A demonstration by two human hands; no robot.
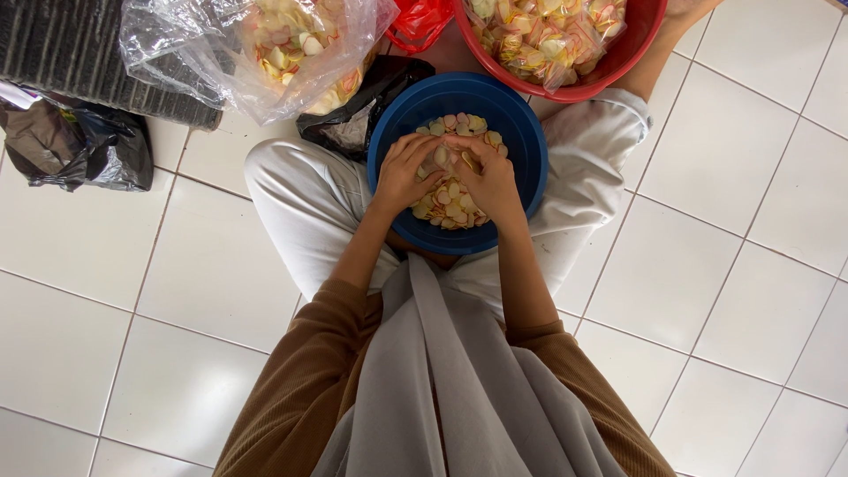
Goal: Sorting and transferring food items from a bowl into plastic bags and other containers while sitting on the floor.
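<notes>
Head view looks straight down at a person sitting cross-legged on a white tiled floor, with a blue basin resting in their lap. Everything kinda centres on that basin: it's filled with small pale chips, yellowish and pink, heart-ish in shape.

Both hands are down inside it, right on top of the pile. Left hand sits on the basin's left half with curled fingers pinching at a chip or two, and right hand mirrors it on the right half, also curled. Can't really tell exactly what each one has hold of, the fingertips meet mid-pile. Neither hand is nearer, the chips lie directly under both.

Past the basin's far rim there's a red basin of more chips in plastic, and to its far left a clear plastic bag of them too.
</notes>
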